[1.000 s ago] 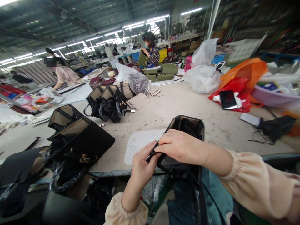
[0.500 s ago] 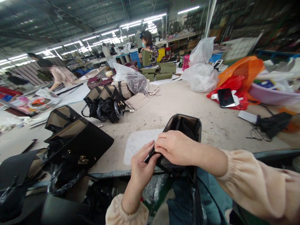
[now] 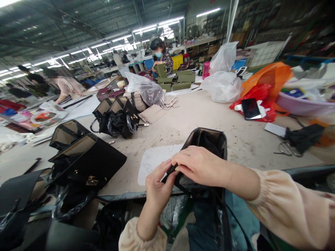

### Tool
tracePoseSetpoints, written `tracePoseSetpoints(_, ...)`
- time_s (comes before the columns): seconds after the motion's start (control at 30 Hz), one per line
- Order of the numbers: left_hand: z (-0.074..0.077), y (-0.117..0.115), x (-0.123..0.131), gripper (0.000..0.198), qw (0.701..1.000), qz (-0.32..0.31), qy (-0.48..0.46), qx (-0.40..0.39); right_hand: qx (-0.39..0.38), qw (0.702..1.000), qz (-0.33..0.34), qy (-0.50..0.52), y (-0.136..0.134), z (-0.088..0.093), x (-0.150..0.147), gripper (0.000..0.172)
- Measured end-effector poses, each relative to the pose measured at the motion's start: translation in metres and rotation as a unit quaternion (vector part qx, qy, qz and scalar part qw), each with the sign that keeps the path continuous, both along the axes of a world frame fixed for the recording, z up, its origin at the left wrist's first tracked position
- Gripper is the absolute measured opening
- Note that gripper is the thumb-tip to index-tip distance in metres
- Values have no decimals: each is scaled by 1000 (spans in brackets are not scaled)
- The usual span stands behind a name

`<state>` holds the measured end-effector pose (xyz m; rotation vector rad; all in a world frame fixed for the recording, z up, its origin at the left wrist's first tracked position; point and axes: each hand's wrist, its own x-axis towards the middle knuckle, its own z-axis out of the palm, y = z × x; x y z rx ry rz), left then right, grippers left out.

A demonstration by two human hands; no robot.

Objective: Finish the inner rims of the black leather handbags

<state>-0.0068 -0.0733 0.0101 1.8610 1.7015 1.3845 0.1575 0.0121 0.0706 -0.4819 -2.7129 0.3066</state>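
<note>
A black handbag (image 3: pixel 223 144) with a tan inner edge and dark lining stands open at the table's front edge, close to my body. My left hand (image 3: pixel 158 184) pinches the bag's left corner between thumb and fingers. Right beside it, my right hand (image 3: pixel 197 164) closes its fingertips on the same edge, its forearm lying across the bag's opening. The exact spot under the fingertips is partly hidden. Beneath the bag's left side lies a white rounded sheet (image 3: pixel 150 162). A dark strap hangs below the bag over my lap.
More black handbags (image 3: pixel 104 160) stand at the left, and others (image 3: pixel 115 116) farther back beside beige card pieces (image 3: pixel 151 113). On the right are a phone (image 3: pixel 251 108), a red bag (image 3: pixel 267 94), scissors (image 3: pixel 286 150) and a lilac basin (image 3: pixel 298 104). Co-workers (image 3: pixel 163 57) work beyond the table.
Both hands keep their hold on the bag's edge; my right fingers have shifted slightly left. The bag's right side has moved a little right. A co-worker across the table has tilted an olive bag.
</note>
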Motion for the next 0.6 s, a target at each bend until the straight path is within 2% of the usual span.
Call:
tracePoseSetpoints(0.13,1,0,0,28,1000,-1,-5,-13,60,996,68,-2,4,-1,3,18)
tracePoseSetpoints(0.3,2,-1,1,26,1000,-7,-1,-5,69,996,59,-11,4,-3,2,17)
tracePoseSetpoints(0.47,1,-2,1,27,1000,-3,17,10,14,1000,5,-26,1,0,1,22)
tracePoseSetpoints(0.6,-1,-2,-1,27,998,-12,43,37,-54,998,3,-27,3,4,-1,21)
